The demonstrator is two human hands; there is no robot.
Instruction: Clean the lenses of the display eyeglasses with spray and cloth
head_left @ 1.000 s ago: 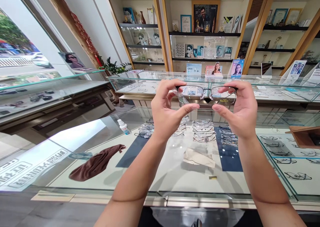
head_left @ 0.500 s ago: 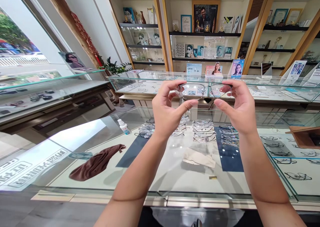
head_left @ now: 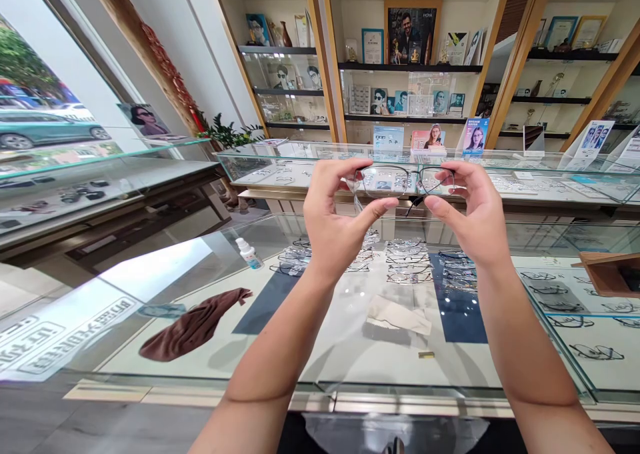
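A pair of thin dark-rimmed glasses (head_left: pixel 411 173) is held up in front of me, above the glass counter. At its left end, the fingers and thumb of my left hand (head_left: pixel 336 207) are closed on the frame. The other end sits between the fingers and thumb of my right hand (head_left: pixel 473 211). One temple arm shows below the bridge; the rest is partly hidden by my fingers. Beneath my hands, a cream cleaning cloth (head_left: pixel 399 314) lies on the counter, with a small gold-coloured piece (head_left: pixel 427 355) near it.
On the counter's left are a brown cloth (head_left: pixel 197 327) and a white spray bottle (head_left: pixel 249 254). Rows of glasses (head_left: pixel 409 261) show in the glass case (head_left: pixel 350 367). A wooden box (head_left: pixel 613 273) stands at the right. Behind is another display counter (head_left: pixel 300 194) with upright cards.
My right hand has shifted slightly left with the glasses, which have turned a little. The bridge and a temple arm show more clearly now. A car has appeared outside the window.
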